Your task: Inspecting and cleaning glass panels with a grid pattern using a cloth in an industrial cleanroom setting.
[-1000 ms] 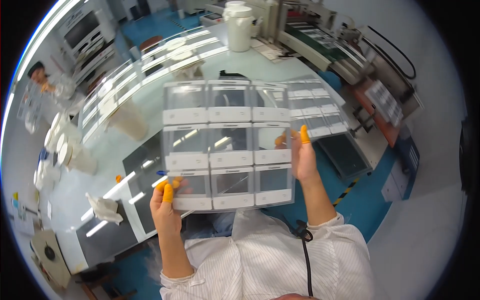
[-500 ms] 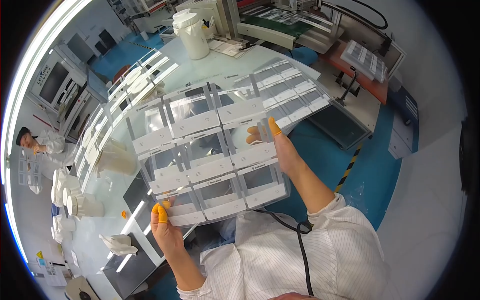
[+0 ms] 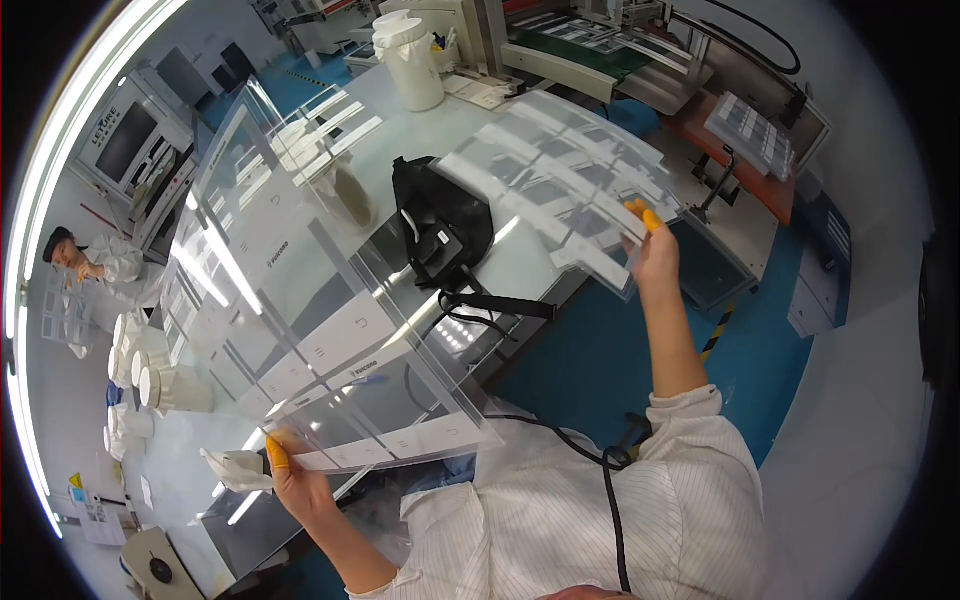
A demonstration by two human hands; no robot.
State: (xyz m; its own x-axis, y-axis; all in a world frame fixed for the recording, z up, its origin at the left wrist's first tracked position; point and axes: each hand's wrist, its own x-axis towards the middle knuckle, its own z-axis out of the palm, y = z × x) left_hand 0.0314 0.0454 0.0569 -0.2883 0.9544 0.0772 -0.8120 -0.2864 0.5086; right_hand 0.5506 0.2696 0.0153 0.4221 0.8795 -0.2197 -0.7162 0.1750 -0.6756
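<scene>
My left hand (image 3: 300,490), with orange finger cots, is closed on the lower left corner of a large clear plastic sheet (image 3: 335,340) with white printed strips in a grid. That sheet stands tilted over the table's left part. At the right, my right hand (image 3: 655,255), also in orange finger cots, pinches the near right edge of a second clear panel sheet (image 3: 560,170). This one is smeared by motion and slants over the table's right end. Whether more sheets lie under it I cannot tell.
On the glass-topped table (image 3: 385,150) lies a black bag with a strap (image 3: 440,225). A white lidded bucket (image 3: 412,75) stands at the far side. Several cloth-covered containers (image 3: 175,388) line the left. A co-worker (image 3: 110,275) holds a panel there. A machine (image 3: 590,65) stands far right.
My right hand has let go of the first sheet, moved right and taken the second sheet's edge. The first sheet has swung left in my left hand, uncovering the black bag.
</scene>
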